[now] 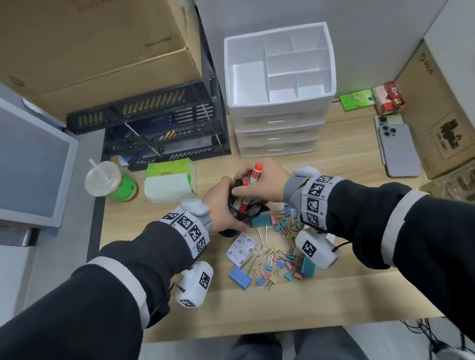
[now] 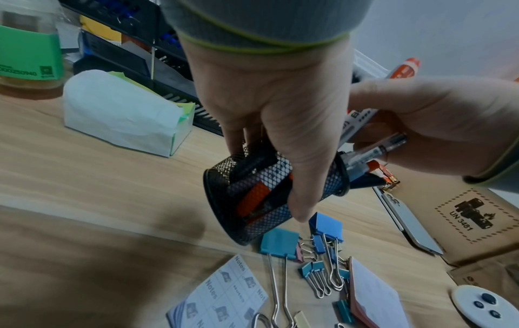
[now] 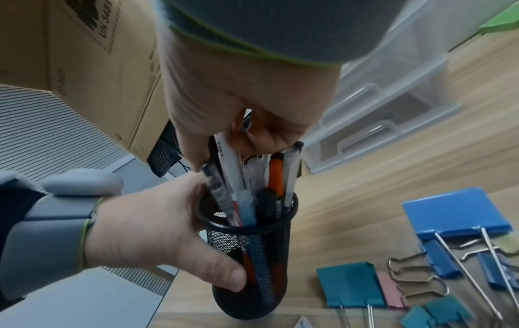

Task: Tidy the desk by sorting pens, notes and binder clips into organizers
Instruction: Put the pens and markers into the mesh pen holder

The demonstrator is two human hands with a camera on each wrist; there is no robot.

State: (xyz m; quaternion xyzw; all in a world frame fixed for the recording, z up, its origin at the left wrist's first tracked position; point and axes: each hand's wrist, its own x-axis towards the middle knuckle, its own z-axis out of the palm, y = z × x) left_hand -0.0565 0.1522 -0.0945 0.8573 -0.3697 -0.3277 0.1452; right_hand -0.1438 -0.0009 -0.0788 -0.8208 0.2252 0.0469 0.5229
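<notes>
My left hand (image 1: 218,208) grips a black mesh pen cup (image 1: 234,209) just above the desk, tilted in the left wrist view, where the left hand (image 2: 269,106) wraps round the cup (image 2: 252,199). My right hand (image 1: 258,182) grips a bundle of pens and markers (image 3: 247,182) whose lower ends stand inside the cup (image 3: 252,266); a red-capped marker (image 1: 255,173) sticks up above the fingers. Several coloured binder clips (image 1: 280,258) lie scattered in front of the cup. A sticky note pad (image 1: 242,247) lies among them, and another pad (image 2: 376,295) lies to its right.
A white compartment organizer (image 1: 279,102) tops clear drawers at the back. A black tray rack (image 1: 158,129) stands to its left, with a tissue pack (image 1: 170,184) and a drink cup (image 1: 108,182) in front. Two phones (image 1: 398,147) and a cardboard box (image 1: 435,112) lie at the right.
</notes>
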